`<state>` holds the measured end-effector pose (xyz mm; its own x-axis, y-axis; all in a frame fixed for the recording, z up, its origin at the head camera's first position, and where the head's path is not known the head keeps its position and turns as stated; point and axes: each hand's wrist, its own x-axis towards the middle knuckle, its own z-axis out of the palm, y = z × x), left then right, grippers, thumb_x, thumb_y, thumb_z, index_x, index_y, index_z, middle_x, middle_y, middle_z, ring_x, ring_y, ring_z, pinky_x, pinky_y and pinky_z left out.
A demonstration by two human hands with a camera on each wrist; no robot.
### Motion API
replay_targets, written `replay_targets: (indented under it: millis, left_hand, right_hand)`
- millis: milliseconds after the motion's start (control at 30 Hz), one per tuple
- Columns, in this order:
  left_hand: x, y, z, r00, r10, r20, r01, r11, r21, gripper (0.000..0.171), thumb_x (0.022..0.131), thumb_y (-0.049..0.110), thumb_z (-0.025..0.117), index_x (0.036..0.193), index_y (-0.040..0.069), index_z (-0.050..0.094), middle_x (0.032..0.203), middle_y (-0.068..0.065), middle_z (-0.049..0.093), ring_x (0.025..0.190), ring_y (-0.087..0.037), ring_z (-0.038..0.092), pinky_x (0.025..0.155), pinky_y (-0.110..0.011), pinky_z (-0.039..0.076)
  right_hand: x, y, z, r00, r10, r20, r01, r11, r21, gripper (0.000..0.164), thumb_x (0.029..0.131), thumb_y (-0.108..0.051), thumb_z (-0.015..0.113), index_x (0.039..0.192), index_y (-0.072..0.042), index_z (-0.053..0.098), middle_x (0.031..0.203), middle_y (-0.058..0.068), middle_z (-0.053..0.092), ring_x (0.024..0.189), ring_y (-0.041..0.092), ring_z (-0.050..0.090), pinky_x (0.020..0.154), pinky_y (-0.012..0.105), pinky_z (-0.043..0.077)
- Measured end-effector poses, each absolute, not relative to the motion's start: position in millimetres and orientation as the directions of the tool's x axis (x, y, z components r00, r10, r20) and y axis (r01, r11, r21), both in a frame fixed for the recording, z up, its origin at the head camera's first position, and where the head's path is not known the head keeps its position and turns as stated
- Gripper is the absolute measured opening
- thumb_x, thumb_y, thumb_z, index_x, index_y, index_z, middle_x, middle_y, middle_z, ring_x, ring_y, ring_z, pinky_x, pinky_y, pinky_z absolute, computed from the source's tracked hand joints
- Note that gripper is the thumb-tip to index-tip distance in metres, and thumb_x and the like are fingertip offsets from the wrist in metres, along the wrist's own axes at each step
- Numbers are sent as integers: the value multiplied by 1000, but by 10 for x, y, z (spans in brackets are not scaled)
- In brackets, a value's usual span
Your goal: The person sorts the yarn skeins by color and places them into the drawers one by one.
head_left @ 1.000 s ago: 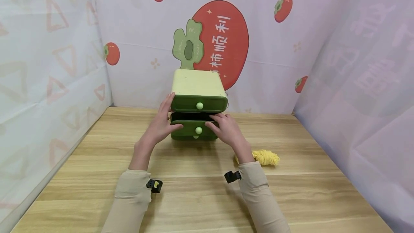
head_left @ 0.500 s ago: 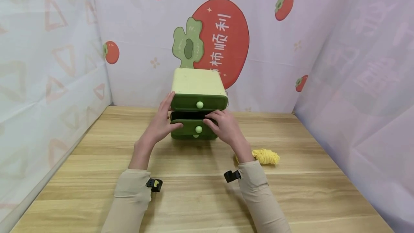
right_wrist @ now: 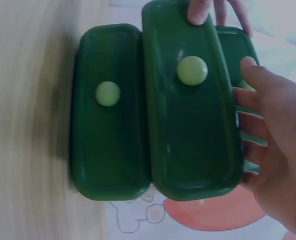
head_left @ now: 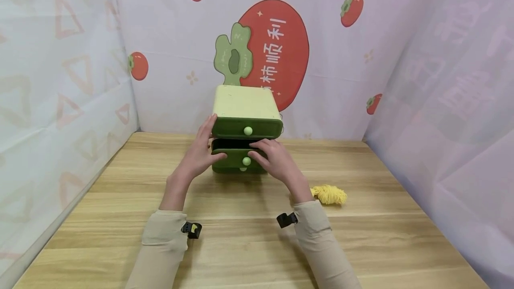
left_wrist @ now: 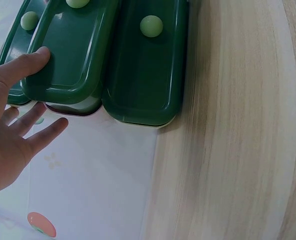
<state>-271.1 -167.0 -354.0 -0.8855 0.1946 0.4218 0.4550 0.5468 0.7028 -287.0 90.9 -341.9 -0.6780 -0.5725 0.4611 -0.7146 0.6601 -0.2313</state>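
A small cabinet with a cream top and dark green drawers stands at the back of the table. Its middle drawer is pulled partly out, its inside dark. My left hand lies at the cabinet's left side, fingers spread; its thumb rests on the middle drawer's front. With its fingers reaching over that drawer's upper edge, my right hand is at the drawer's right part. The right thumb stands apart from the fingers. Top drawer and bottom drawer are closed, each with a round pale green knob.
A bundle of yellow cord lies on the wooden table, beside the right forearm. Behind the cabinet hangs a white cloth backdrop printed with red persimmons. More cloth closes in both sides.
My right hand has slid left along the middle drawer's upper edge, toward its knob. The left hand and the cabinet have stayed in place.
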Motion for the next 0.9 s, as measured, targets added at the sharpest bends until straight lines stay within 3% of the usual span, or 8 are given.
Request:
replay_targets:
  millis: [133, 333, 500, 700, 900]
  left_hand:
    - [-2707, -1670, -3541, -890, 195, 412, 448, 540, 713, 114, 85, 12, 79, 158, 42, -1, 168, 2, -2, 137, -36, 40, 109, -55, 44]
    - [-2709, -1670, -3550, -891, 195, 411, 448, 530, 720, 113, 85, 12, 79, 158, 44, -2, 168, 3, -3, 138, -36, 40, 108, -57, 43]
    - [-2710, -1676, -3552, -889, 197, 412, 451, 527, 720, 113, 85, 12, 79, 158, 44, -2, 168, 3, -4, 138, -37, 39, 109, -57, 43]
    - [-2705, -1677, -3549, -886, 198, 420, 458, 525, 718, 113, 85, 11, 79, 158, 43, -1, 168, 3, -3, 138, -37, 40, 109, -57, 43]
    - [-2704, -1673, -3551, -887, 196, 418, 455, 527, 718, 113, 85, 11, 79, 158, 45, -1, 168, 4, -3, 138, -37, 39, 109, -57, 43]
  right_hand:
    - [-2871, 935, -3408, -608, -568, 556, -767, 600, -227, 28, 97, -27, 65, 119, -10, 72, 113, 6, 70, 103, 24, 65, 91, 41, 54]
    - [-2902, 942, -3409, -432, -555, 711, -853, 507, -122, 20, 94, -19, 69, 109, -7, 75, 104, 4, 71, 92, 21, 62, 77, 34, 52]
    - [-2887, 936, -3400, -349, -577, 738, -889, 453, -67, 17, 89, -13, 74, 105, -8, 76, 95, 1, 69, 80, 13, 61, 68, 26, 52]
    - [-2857, 911, -3423, -355, -676, 646, -897, 442, -30, 18, 87, -18, 77, 104, -14, 76, 84, -6, 71, 66, 3, 57, 62, 21, 51]
    - [-2825, 924, -3432, -470, -740, 481, -872, 474, -121, 21, 90, -20, 74, 110, -15, 75, 70, -8, 64, 59, 1, 51, 55, 18, 45]
